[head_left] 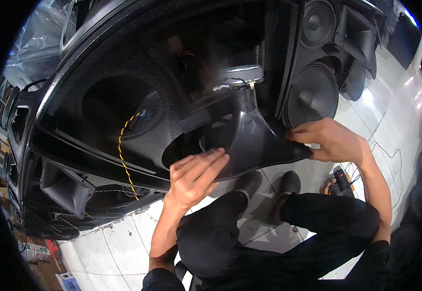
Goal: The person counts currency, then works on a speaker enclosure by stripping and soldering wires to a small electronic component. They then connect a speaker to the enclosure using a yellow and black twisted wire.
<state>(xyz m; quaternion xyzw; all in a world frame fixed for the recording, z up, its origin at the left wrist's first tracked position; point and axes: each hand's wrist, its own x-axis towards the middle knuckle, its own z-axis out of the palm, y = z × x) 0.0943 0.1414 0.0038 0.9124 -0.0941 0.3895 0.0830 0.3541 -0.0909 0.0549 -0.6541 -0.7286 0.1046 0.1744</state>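
Observation:
A black speaker horn (260, 140) with a flared mouth toward me is between my two hands, at the front of a large black speaker cabinet (160, 80). On its narrow far end sits a round silver-grey driver (244, 73) with a short dark wire on it. My left hand (191, 179) lies over the horn's left edge, fingers bent along its side; its thumb is hidden. At the horn's right corner, my right hand (336, 141) pinches the rim between thumb and fingers. A yellow-and-black twisted wire (120, 148) hangs out of the cabinet's round opening at left.
Other speaker cabinets with a woofer cone (312, 94) and a grey horn (356, 36) stand at the far right. Another horn (65, 189) sits at lower left. A dark power tool or cable bundle (341, 184) lies on the white tiles (119, 250) by my feet.

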